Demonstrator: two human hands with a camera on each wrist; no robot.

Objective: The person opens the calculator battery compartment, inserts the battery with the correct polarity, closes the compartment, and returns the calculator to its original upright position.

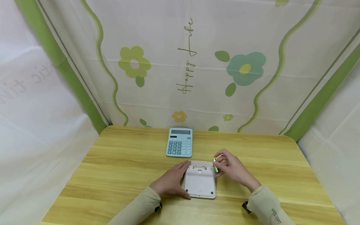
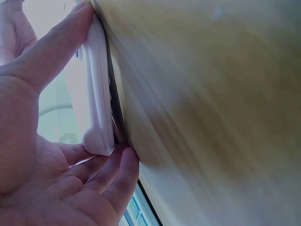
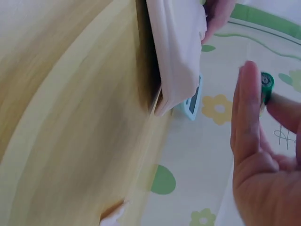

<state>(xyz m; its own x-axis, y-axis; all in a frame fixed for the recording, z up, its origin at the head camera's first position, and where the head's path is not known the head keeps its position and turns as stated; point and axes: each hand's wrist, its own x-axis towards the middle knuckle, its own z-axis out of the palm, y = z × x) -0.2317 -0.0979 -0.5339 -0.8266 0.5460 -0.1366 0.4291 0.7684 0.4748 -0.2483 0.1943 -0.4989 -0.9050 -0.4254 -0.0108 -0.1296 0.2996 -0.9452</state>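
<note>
A pale pink-white calculator [image 1: 199, 184] lies face down on the table, with a small battery compartment [image 1: 199, 168] uncovered near its far end. My left hand [image 1: 171, 179] holds its left side, thumb at the near edge and fingers at the far corner; the left wrist view shows these fingers against the casing [image 2: 94, 94]. Just off the calculator's right far corner, my right hand [image 1: 230, 166] pinches a shiny green battery [image 1: 216, 166] between thumb and fingers. The battery's round end [image 3: 266, 81] faces the right wrist camera. Whether anything sits inside the compartment is unclear.
Behind the pink calculator, a light blue calculator [image 1: 179, 142] lies face up. The wooden table [image 1: 117, 181] ends at a flower-printed curtain [image 1: 156, 100]. A small pale piece [image 3: 114, 214] shows at the bottom of the right wrist view, its kind unclear.
</note>
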